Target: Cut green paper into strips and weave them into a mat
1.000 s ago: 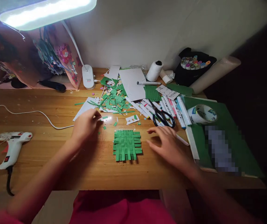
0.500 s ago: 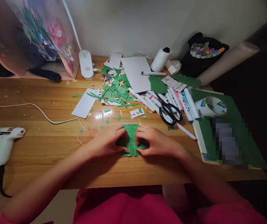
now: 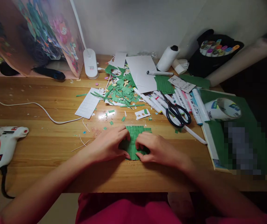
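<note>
At nine and three o'clock, the left hand (image 3: 111, 142) and right hand (image 3: 156, 147) are touching the woven green mat (image 3: 134, 131), grip unclear; weaving is looking complete, strip ends (image 3: 148, 129) protruding toward one o'clock.

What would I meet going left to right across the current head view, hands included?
White glue gun → white stand → left hand → woven green paper → right hand → tape roll.
</note>
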{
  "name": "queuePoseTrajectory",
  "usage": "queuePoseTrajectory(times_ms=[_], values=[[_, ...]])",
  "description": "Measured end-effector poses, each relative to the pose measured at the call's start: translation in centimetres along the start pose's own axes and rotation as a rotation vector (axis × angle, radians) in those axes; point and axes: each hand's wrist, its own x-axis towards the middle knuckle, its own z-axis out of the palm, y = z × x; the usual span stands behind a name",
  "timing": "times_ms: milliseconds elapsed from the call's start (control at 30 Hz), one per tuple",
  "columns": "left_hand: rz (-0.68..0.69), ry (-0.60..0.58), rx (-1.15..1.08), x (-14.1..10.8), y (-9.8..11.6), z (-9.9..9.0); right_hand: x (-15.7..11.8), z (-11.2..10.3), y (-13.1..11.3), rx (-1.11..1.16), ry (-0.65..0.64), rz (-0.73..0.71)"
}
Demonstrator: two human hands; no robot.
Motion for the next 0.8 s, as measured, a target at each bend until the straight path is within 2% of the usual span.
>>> queuePoseTrajectory(times_ms=[267, 467, 567, 633, 667, 767, 800], values=[[0.007, -0.001, -0.019, 0.0, -0.1, 0.0, 0.0, 0.0, 0.3, 0.013, 0.004, -0.047], [0.018, -0.016, -0.008, 0.1, -0.1, -0.1, 0.9, 1.0, -0.5, -0.035, 0.081, -0.087], [0.018, -0.007, -0.039, 0.1, -0.2, -0.3, 0.0, 0.0, -1.2, 0.005, 0.139, -0.111], [-0.002, -0.010, -0.100, 0.2, -0.5, -0.3, -2.1, -1.4, -0.8, 0.005, 0.337, -0.057], [-0.013, -0.012, -0.143, 0.2, -0.7, -0.3, -3.7, -2.1, -0.1, -0.048, 0.513, 0.034], [-0.078, 0.006, -0.241, 0.5, -1.4, 0.0, -10.2, -3.8, 3.5, -0.437, 1.114, 0.394], [-0.095, 0.020, -0.264, 0.5, -1.7, 0.1, -12.5, -4.0, 5.1, -0.525, 1.221, 0.515]])
